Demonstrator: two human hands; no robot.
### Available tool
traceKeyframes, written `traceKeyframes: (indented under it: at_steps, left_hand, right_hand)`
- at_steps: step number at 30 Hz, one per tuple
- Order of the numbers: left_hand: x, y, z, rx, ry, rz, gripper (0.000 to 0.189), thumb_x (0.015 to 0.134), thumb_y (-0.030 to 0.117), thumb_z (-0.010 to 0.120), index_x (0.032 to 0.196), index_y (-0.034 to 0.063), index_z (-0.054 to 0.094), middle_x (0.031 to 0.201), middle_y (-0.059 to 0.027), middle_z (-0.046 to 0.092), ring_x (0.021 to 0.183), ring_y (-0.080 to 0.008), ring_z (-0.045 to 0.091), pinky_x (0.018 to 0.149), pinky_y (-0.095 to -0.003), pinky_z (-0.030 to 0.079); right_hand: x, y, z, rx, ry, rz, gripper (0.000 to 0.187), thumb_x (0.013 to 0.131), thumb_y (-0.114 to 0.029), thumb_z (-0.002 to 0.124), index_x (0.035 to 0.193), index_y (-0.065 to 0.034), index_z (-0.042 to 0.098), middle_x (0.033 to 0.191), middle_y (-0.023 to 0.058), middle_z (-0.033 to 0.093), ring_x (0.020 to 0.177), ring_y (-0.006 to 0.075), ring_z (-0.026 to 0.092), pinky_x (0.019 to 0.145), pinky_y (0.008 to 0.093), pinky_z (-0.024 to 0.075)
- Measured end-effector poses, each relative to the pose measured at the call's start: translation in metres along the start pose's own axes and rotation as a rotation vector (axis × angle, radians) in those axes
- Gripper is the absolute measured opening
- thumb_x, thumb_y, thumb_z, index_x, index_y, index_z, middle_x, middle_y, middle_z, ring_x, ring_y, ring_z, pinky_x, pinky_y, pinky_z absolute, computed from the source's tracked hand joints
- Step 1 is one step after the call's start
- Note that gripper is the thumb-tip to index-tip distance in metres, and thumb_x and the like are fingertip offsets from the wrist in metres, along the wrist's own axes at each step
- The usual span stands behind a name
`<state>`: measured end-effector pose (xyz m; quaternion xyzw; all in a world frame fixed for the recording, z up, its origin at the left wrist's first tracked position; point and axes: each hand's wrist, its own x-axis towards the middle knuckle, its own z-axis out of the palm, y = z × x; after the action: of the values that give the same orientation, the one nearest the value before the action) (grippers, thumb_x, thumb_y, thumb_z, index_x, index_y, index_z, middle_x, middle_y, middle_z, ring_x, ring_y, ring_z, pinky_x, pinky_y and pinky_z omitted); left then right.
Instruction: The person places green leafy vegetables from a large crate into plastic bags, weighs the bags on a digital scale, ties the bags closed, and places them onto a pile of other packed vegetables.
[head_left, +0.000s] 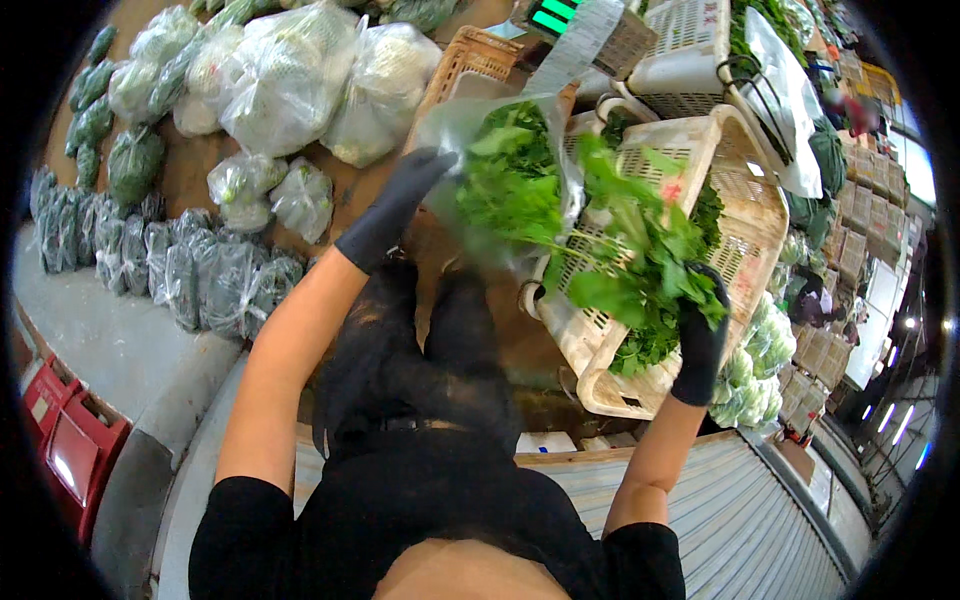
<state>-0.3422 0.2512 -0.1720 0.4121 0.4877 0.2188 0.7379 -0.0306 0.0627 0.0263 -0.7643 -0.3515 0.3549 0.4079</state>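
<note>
Wearing a black glove, my left hand (397, 208) grips the rim of a clear plastic bag (442, 124), which bulges with leafy greens (510, 176). My right hand (703, 337), gloved in black too, is closed around a loose bunch of leafy greens (637, 247) with long pale stems pointing towards the bag. That bunch is above a worn white plastic basket (622, 394), where more greens (641, 352) lie. Leaves partly hide the right fingers. Behind the bag stands a scale with a lit green display (553, 16).
Bagged pale vegetables (289, 75) and dark green bagged bundles (202, 277) cover the left side. An orange crate (480, 45) stands beyond the bag, and another white basket (679, 60) at the back right. Bagged pale green vegetables (757, 375) lie right of my right hand.
</note>
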Motion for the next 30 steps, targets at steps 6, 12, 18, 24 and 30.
traceKeyframes:
  at_steps: [6, 12, 18, 24, 30]
  left_hand:
    - [0.000, 0.009, 0.014, -0.141, -0.051, -0.031, 0.035, 0.082, 0.026, 0.056, 0.101, -0.0034, 0.057, 0.088, -0.0037, 0.060, 0.076, -0.0095, 0.052, 0.070, -0.0216, 0.040]
    - [-0.001, 0.006, 0.016, 0.010, -0.016, -0.021, 0.036, 0.082, 0.024, 0.057, 0.103, -0.0040, 0.056, 0.090, -0.0042, 0.060, 0.080, -0.0108, 0.053, 0.072, -0.0234, 0.041]
    - [-0.010, -0.006, 0.009, 0.180, 0.004, 0.087, 0.050, 0.075, 0.020, 0.066, 0.114, -0.0035, 0.047, 0.097, -0.0087, 0.059, 0.088, -0.0158, 0.054, 0.082, -0.0296, 0.041]
    - [-0.003, -0.023, 0.026, 0.589, 0.087, 0.290, 0.064, 0.071, 0.024, 0.069, 0.121, -0.0015, 0.039, 0.099, -0.0118, 0.059, 0.093, -0.0197, 0.055, 0.083, -0.0309, 0.041]
    - [0.001, -0.015, 0.037, 0.569, 0.122, 0.323, 0.053, 0.068, 0.024, 0.068, 0.112, 0.0012, 0.049, 0.092, -0.0128, 0.058, 0.087, -0.0239, 0.055, 0.078, -0.0315, 0.042]
  right_hand:
    - [-0.083, 0.043, -0.185, -0.419, 0.315, -0.094, 0.041, 0.081, -0.013, 0.058, 0.118, -0.0017, 0.045, 0.114, 0.0116, 0.050, 0.101, 0.0206, 0.049, 0.085, 0.0314, 0.0415]
    - [-0.093, 0.082, -0.245, -0.378, 0.294, 0.375, 0.068, 0.072, -0.011, 0.067, 0.129, -0.0031, 0.031, 0.128, 0.0137, 0.039, 0.114, 0.0207, 0.040, 0.091, 0.0323, 0.0360]
    - [-0.055, 0.062, -0.054, -0.641, 0.136, -0.165, 0.076, 0.068, -0.004, 0.068, 0.131, 0.0014, 0.025, 0.131, 0.0146, 0.036, 0.115, 0.0232, 0.039, 0.097, 0.0322, 0.0314]
    - [0.013, 0.098, 0.209, -0.636, -0.415, -0.428, 0.078, 0.065, -0.019, 0.066, 0.131, -0.0044, 0.027, 0.133, 0.0205, 0.027, 0.123, 0.0362, 0.025, 0.100, 0.0443, 0.0236]
    - [0.078, 0.152, 0.252, -1.219, -0.461, -0.433, 0.059, 0.068, -0.019, 0.061, 0.124, -0.0120, 0.042, 0.127, 0.0191, 0.037, 0.116, 0.0369, 0.035, 0.092, 0.0502, 0.0312]
